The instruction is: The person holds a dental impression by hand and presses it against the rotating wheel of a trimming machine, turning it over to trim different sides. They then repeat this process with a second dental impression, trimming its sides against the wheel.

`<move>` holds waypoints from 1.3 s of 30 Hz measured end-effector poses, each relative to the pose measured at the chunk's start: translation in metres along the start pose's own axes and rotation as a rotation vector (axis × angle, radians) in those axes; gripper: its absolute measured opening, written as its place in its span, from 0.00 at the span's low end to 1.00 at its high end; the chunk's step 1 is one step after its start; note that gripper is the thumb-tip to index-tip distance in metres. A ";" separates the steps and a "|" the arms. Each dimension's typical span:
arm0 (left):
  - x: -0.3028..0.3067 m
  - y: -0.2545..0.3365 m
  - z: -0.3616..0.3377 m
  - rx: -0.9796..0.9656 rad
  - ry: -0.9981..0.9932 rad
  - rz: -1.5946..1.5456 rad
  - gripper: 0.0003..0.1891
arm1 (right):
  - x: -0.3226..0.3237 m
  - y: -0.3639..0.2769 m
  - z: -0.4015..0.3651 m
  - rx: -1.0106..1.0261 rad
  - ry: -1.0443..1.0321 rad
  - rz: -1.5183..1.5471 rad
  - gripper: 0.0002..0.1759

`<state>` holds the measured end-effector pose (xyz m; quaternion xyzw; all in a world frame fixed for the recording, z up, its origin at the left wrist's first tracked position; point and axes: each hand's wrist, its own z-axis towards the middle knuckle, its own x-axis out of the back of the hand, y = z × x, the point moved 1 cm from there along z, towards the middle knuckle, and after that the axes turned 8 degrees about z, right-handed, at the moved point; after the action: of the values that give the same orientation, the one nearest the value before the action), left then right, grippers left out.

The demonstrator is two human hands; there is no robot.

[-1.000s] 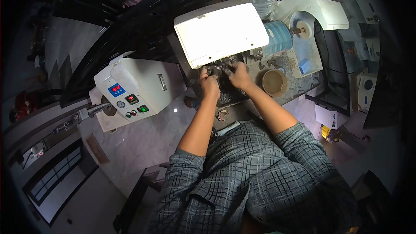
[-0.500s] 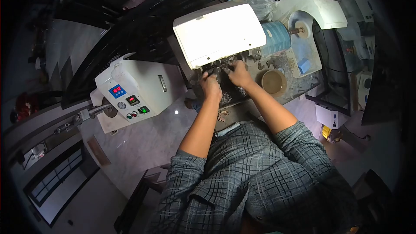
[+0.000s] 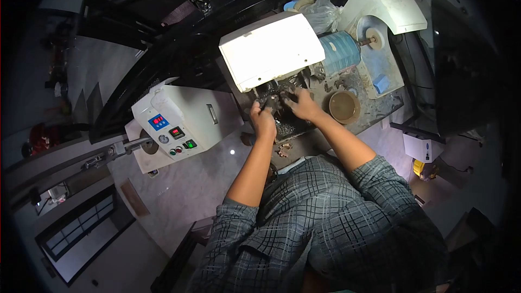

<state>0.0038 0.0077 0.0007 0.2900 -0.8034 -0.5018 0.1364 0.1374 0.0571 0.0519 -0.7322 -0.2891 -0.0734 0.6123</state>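
Floor [image 3: 187, 187] pale, marbled, glossy; one small bright glare spot [image 3: 232, 152]. Lower left: dark-framed window [image 3: 81, 228] with barred panes, set in a dim grey wall [image 3: 106, 255]. Worktable [image 3: 392, 106] grimy, brightly lit. Faint purplish light on floor, right side. Outer edges of room in deep shadow.

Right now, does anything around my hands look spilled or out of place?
Dark, wet-looking grime coats the bench around your left hand and right hand, possibly spillage or just work residue. Brown scraps lie loose near the front edge, looking like stray debris.
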 end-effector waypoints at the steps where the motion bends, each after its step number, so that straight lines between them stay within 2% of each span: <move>1: 0.001 0.014 -0.008 -0.217 -0.004 0.108 0.17 | 0.003 0.006 -0.004 0.045 -0.045 0.012 0.15; 2: 0.003 0.025 -0.018 -0.292 -0.074 0.233 0.12 | 0.006 0.014 -0.011 0.065 -0.093 -0.031 0.19; 3: 0.005 0.038 -0.027 -0.299 -0.086 0.242 0.12 | 0.007 0.020 -0.020 0.064 -0.079 -0.021 0.19; 5: 0.003 0.057 -0.043 -0.372 -0.263 0.312 0.11 | 0.005 0.031 -0.040 0.231 -0.177 -0.178 0.26; 7: -0.004 0.076 -0.061 -0.416 -0.267 0.323 0.10 | 0.005 0.033 -0.060 0.159 -0.384 -0.248 0.34; 9: -0.012 0.093 -0.078 -0.531 -0.291 0.185 0.08 | 0.002 0.039 -0.080 0.164 -0.460 -0.328 0.37; 10: -0.015 0.102 -0.087 -0.530 -0.309 0.157 0.06 | -0.001 0.044 -0.087 0.140 -0.521 -0.395 0.39; 15: -0.034 0.130 -0.118 -0.586 -0.351 0.066 0.04 | 0.000 0.049 -0.104 0.201 -0.574 -0.444 0.41; 18: -0.043 0.148 -0.138 -0.613 -0.375 0.028 0.05 | 0.011 0.037 -0.111 0.147 -0.621 -0.419 0.39; 23: -0.050 0.159 -0.155 -0.655 -0.416 0.053 0.05 | 0.018 0.028 -0.110 0.079 -0.727 -0.452 0.26; 25: -0.051 0.162 -0.164 -0.577 -0.423 0.020 0.06 | 0.019 0.031 -0.110 0.101 -0.699 -0.437 0.23; 29: -0.051 0.167 -0.174 -0.629 -0.379 0.034 0.05 | 0.022 0.035 -0.107 0.161 -0.599 -0.375 0.17; 33: -0.049 0.176 -0.191 -0.628 -0.354 0.071 0.05 | 0.021 0.037 -0.097 0.142 -0.535 -0.260 0.18; 35: -0.048 0.182 -0.201 -0.655 -0.330 0.086 0.05 | 0.011 0.046 -0.086 0.207 -0.405 -0.246 0.24; 36: -0.047 0.184 -0.205 -0.653 -0.332 0.082 0.06 | 0.006 0.048 -0.079 0.181 -0.417 -0.270 0.34; 39: -0.041 0.187 -0.212 -0.757 -0.317 0.113 0.06 | -0.003 0.050 -0.060 0.129 -0.375 -0.376 0.40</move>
<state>0.0833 -0.0601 0.2661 0.0942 -0.5879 -0.7919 0.1353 0.1753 -0.0046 0.0225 -0.6259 -0.5322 -0.0303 0.5692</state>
